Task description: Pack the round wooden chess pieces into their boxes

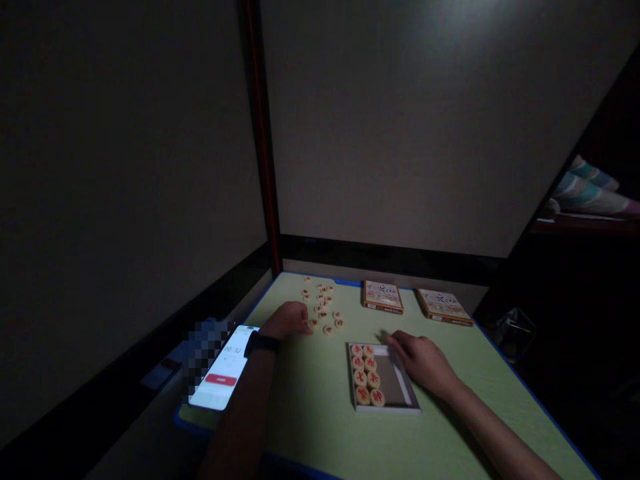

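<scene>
In the head view my left hand (290,319) is curled, fingertips down beside the loose Chinese chess pieces (327,329); what its fingers pinch, if anything, is hidden. Several of these round wooden pieces lie scattered at the table's far left, with dark characters on top. A shallow open box (389,411) sits in front of me. Along its left side, pieces with red characters (373,379) stand in two columns, and its right part shows bare brown bottom. My right hand (423,360) grips the box's upper right edge.
Two closed, printed boxes lie at the back of the green table (310,413): one near the middle (383,297), another to the right (445,307). A lit phone (223,367) showing a timer lies left, by my left forearm. Walls rise behind and to the left.
</scene>
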`<move>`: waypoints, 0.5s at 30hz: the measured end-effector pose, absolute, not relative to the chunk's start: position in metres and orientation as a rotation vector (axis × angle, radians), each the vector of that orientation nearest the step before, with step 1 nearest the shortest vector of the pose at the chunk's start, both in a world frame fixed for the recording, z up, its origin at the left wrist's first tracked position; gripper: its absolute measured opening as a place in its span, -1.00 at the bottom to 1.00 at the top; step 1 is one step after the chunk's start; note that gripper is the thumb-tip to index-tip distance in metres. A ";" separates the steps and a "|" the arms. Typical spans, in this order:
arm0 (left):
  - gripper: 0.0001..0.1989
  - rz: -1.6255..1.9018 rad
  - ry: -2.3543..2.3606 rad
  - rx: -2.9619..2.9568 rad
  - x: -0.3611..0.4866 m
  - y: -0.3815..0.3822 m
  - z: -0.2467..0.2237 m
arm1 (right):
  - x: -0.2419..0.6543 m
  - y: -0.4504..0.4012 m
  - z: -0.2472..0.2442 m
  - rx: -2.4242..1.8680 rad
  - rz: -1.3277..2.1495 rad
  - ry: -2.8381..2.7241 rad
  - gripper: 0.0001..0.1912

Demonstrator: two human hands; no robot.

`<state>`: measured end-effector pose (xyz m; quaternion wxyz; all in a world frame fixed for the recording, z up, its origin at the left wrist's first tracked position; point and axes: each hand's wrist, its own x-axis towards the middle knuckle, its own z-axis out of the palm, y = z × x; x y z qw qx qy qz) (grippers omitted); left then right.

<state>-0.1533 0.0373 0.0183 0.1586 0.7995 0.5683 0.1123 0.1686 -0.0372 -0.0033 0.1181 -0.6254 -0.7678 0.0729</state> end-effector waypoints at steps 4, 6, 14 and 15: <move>-0.73 0.347 1.552 2.247 -0.150 0.040 0.016 | 0.169 -0.029 0.008 -1.877 0.088 -2.092 -0.53; -0.67 0.351 1.542 2.222 -0.151 0.041 0.014 | 0.161 -0.016 0.019 -1.810 0.087 -2.086 -0.53; -0.47 0.330 1.644 2.152 -0.141 0.033 0.015 | 0.074 0.092 0.044 -1.586 0.122 -2.545 -0.78; -0.47 0.321 1.670 2.159 -0.138 0.031 0.017 | 0.064 0.104 0.041 -1.588 0.128 -2.570 -0.80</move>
